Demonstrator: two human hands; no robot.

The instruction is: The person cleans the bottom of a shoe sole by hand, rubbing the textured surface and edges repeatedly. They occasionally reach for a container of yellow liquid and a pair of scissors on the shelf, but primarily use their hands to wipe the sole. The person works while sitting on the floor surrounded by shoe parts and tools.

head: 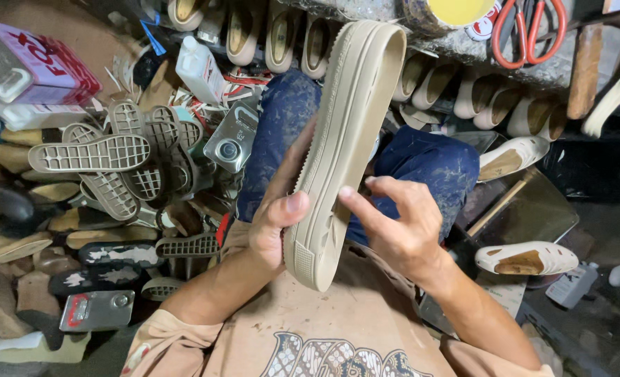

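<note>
Tan sole [348, 139] upright on edge above the lap, heel near, toe far. Left hand [276, 223] clasped around its left edge, thumb on the sidewall. Right hand [397, 220] loose, not gripping, fingertips just touching the sole's right edge. Blue trousers [428, 164] right behind. Heap of grid-patterned soles [107, 157] to the left, metal cans [233, 138] among them. Row of cream shoes [526, 258] to the right and far. Red scissors [529, 31] far right on the bench.

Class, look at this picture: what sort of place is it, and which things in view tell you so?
Probably a small shoemaking workshop: the left hand holds a tan shoe sole, loose soles lie heaped alongside, and unfinished cream shoes sit nearby.
</note>
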